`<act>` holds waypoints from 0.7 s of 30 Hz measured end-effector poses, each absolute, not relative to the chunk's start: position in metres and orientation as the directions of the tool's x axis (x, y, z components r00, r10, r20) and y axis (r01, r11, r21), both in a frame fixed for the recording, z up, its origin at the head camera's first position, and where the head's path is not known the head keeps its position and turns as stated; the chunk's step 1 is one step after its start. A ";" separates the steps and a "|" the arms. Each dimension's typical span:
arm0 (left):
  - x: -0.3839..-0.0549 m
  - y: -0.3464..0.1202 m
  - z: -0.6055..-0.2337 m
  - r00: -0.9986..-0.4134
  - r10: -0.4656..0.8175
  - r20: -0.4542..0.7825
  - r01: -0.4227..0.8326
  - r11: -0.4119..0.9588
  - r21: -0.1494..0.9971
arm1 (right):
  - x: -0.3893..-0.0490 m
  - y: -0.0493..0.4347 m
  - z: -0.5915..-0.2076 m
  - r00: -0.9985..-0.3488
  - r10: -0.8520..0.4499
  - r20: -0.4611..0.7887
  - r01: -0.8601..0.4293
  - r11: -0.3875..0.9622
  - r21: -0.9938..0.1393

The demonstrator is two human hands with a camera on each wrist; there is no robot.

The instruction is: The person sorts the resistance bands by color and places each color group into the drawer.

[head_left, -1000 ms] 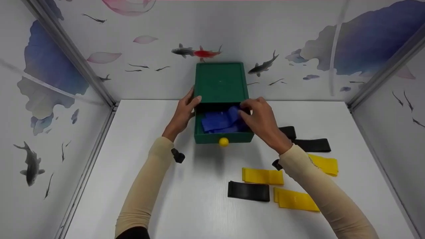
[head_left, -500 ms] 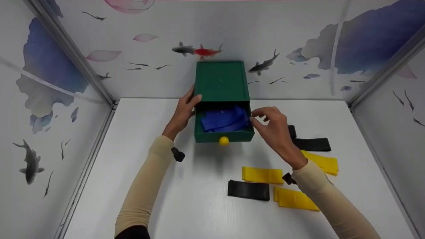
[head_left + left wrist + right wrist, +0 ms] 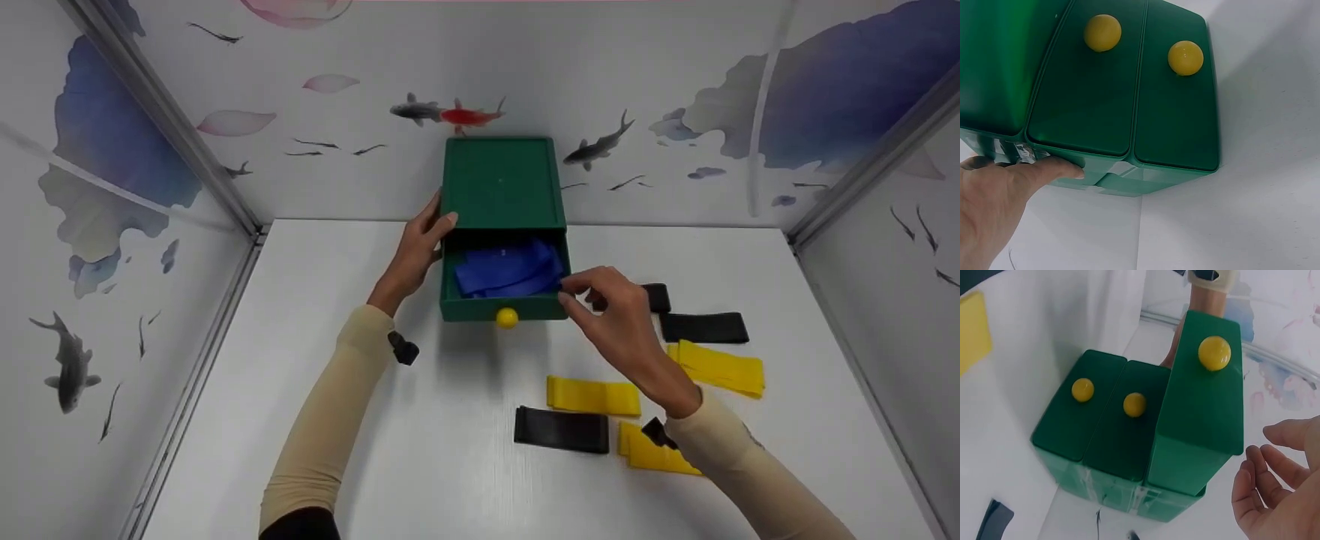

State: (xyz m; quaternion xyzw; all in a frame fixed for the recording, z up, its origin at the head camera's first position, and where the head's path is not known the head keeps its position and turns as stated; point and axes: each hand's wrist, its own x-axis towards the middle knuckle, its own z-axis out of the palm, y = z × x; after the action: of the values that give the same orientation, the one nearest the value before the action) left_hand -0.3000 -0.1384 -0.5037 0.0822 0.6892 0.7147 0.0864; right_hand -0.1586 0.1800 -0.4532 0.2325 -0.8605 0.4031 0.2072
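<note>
A green drawer cabinet (image 3: 501, 184) stands against the back wall, its top drawer (image 3: 472, 309) pulled out. Folded blue flat bands (image 3: 510, 268) lie inside that drawer. My left hand (image 3: 411, 255) rests against the cabinet's left side; in the left wrist view its thumb (image 3: 1055, 169) lies straight along the side wall. At the drawer's right front corner is my right hand (image 3: 619, 311), fingers loosely bent around nothing. The right wrist view shows that hand (image 3: 1286, 489) beside the protruding drawer, whose front bears a round yellow knob (image 3: 1214, 353).
Two lower drawers with yellow knobs (image 3: 1134, 405) are closed. On the white table (image 3: 420, 465), to the right, lie folded yellow bands (image 3: 592, 395) and black bands (image 3: 561, 430). Patterned wall panels (image 3: 315, 165) enclose the table at the back and sides.
My right hand has let go of a blue band, come out of the drawer to the right, then moved toward its front corner. The left hand stays on the cabinet.
</note>
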 end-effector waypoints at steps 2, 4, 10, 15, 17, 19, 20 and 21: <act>-0.300 -0.138 -0.504 -0.972 0.235 -0.001 -0.010 -0.036 0.999 | -0.155 0.177 -0.453 -0.788 -0.261 0.558 -0.598 0.538 -0.594; -0.299 -0.138 -0.504 -0.972 0.237 0.001 -0.008 -0.036 0.999 | -0.151 0.174 -0.454 -0.778 -0.283 0.560 -0.616 0.513 -0.598; -0.299 -0.138 -0.505 -0.970 0.243 -0.005 -0.013 -0.031 0.999 | -0.139 0.168 -0.457 -0.744 -0.309 0.592 -0.658 0.494 -0.569; -0.300 -0.138 -0.505 -0.971 0.241 -0.009 -0.019 -0.038 0.999 | -0.131 0.163 -0.461 -0.730 -0.334 0.596 -0.677 0.468 -0.568; -0.301 -0.139 -0.505 -0.971 0.240 -0.006 -0.017 -0.046 0.999 | -0.129 0.160 -0.466 -0.747 -0.350 0.565 -0.662 0.461 -0.591; -0.302 -0.139 -0.506 -0.970 0.242 -0.004 -0.016 -0.047 0.999 | -0.128 0.158 -0.472 -0.768 -0.359 0.530 -0.640 0.463 -0.614; -0.302 -0.139 -0.506 -0.970 0.243 -0.004 -0.015 -0.046 0.999 | -0.128 0.156 -0.475 -0.779 -0.361 0.513 -0.627 0.464 -0.626; -0.302 -0.139 -0.506 -0.970 0.245 -0.004 -0.015 -0.044 0.999 | -0.128 0.155 -0.479 -0.788 -0.362 0.498 -0.616 0.463 -0.637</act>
State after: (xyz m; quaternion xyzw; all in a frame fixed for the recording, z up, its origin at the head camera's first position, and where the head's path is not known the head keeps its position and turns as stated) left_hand -0.3017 -0.1390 -0.5057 0.0837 0.6853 0.7178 0.0906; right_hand -0.1277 0.1552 -0.4785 0.2902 -0.8425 0.4290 0.1478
